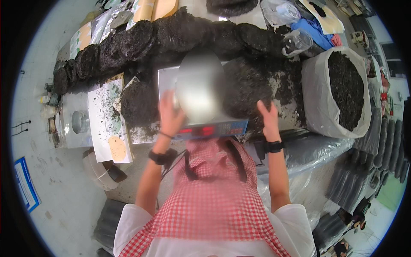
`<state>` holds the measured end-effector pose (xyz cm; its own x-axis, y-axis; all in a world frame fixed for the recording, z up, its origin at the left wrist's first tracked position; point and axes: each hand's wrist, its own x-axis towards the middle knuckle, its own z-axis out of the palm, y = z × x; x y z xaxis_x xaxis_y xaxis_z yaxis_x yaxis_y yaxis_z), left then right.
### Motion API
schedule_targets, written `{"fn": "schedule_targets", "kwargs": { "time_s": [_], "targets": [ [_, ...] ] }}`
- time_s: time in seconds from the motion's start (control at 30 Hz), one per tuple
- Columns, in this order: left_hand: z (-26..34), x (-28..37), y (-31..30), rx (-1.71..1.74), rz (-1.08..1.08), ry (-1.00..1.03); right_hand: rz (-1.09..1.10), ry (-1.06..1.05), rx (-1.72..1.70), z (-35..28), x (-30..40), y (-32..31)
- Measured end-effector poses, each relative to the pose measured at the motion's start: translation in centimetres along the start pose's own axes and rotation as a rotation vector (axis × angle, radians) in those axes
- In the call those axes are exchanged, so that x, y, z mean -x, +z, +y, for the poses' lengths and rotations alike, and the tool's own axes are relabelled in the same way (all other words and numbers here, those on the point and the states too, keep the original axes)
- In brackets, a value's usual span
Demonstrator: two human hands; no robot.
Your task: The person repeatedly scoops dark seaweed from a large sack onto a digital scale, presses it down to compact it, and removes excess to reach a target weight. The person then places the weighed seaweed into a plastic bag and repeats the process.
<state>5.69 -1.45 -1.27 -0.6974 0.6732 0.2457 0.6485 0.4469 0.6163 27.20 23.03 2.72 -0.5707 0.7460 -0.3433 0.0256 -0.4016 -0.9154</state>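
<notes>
A digital scale [244,126] with a lit red display stands before me. A shiny round metal pan [201,90] is tilted above its platform, and my left hand [171,114] is at the pan's left edge, thumb and fingers around it, somewhat blurred. My right hand [269,117] is at the lower right edge of a dark, flat round mass of shredded dried material [245,90], perhaps seaweed, just right of the pan. Its fingers are partly hidden beneath the mass. Another dark round mass [138,102] lies left of the scale.
A row of dark round cakes [135,40] runs along the back. At right stands a white sack [316,96] full of dark shreds. Open printed sheets [96,122] lie at left, near a metal ring [78,122]. A clear plastic container [298,41] is at back right.
</notes>
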Motion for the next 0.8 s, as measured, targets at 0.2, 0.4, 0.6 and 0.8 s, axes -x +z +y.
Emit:
{"fn": "schedule_targets", "kwargs": {
  "time_s": [0.2, 0.4, 0.6, 0.8],
  "targets": [
    [-10.4, 3.0, -5.0, -0.371, 0.161, -0.278, -0.11, -0.153, -0.169, -3.8, -13.7, 4.0],
    [-11.7, 4.3, -7.2, -0.55, -0.138, -0.182, -0.036, -0.064, 0.197, -3.2, -23.3, 4.3],
    [-14.0, 4.0, -6.9, -0.601, -0.428, -0.26, -0.088, -0.036, 0.191, -2.1, -14.2, -2.5],
    [-16.4, 4.5, -9.4, -0.324, -0.354, -0.084, 0.192, -0.005, 0.225, 0.2, -6.6, -8.1]
  ]
}}
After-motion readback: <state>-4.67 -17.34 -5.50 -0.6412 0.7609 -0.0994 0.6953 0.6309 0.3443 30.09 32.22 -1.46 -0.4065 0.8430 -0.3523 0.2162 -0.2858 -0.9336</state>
